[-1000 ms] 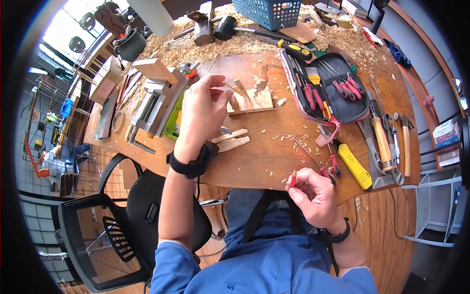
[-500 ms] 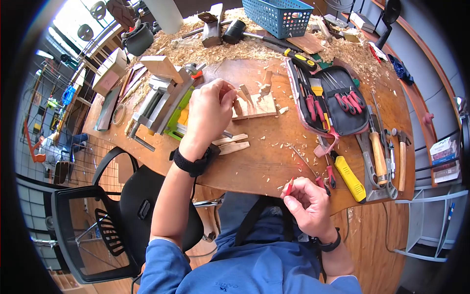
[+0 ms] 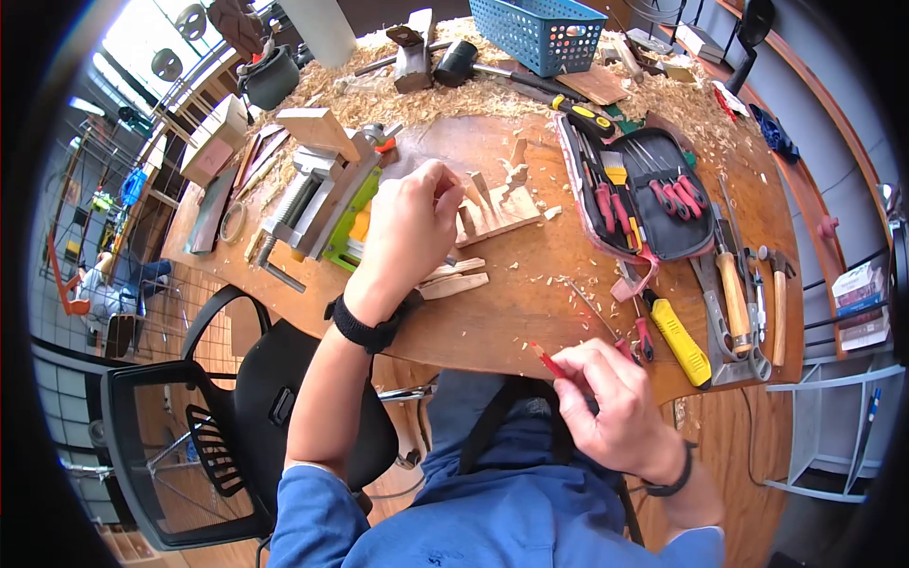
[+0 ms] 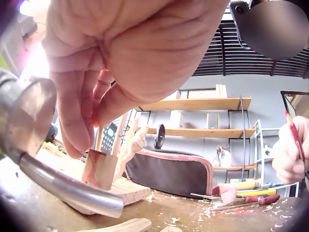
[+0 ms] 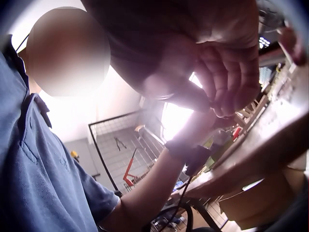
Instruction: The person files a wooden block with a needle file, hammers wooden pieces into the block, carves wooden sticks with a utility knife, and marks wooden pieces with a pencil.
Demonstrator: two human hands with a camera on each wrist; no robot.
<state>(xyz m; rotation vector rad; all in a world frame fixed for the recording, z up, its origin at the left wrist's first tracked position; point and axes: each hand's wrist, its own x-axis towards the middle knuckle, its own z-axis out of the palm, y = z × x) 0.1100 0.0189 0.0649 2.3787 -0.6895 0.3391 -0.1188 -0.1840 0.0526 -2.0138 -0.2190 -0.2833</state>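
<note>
My left hand [image 3: 417, 222] hovers over the left end of a small wooden board [image 3: 507, 213], fingers bunched downward. In the left wrist view a thin wooden stick [image 4: 99, 140] comes from its fingertips, behind a small upright block [image 4: 99, 169] with a reddish-brown patch. Another flat stick [image 3: 481, 185] and a rough carved piece [image 3: 516, 170] stand on the board. My right hand [image 3: 611, 402] pinches a red pencil [image 3: 546, 361] at the table's front edge, point toward the upper left. That pencil also shows at the right of the left wrist view.
A metal vise [image 3: 312, 204] clamps a wood block at the left. Two thin wood pieces [image 3: 454, 284] lie near the left wrist. An open tool case [image 3: 677, 227], a yellow-handled cutter [image 3: 679, 341] and a hammer [image 3: 779, 303] lie right. Shavings [image 3: 492, 104] and a blue basket [image 3: 540, 33] are behind.
The left hand has moved slightly right and down, closer over the board. The right hand has turned, and the red pencil has tipped from upright to pointing toward the upper left.
</note>
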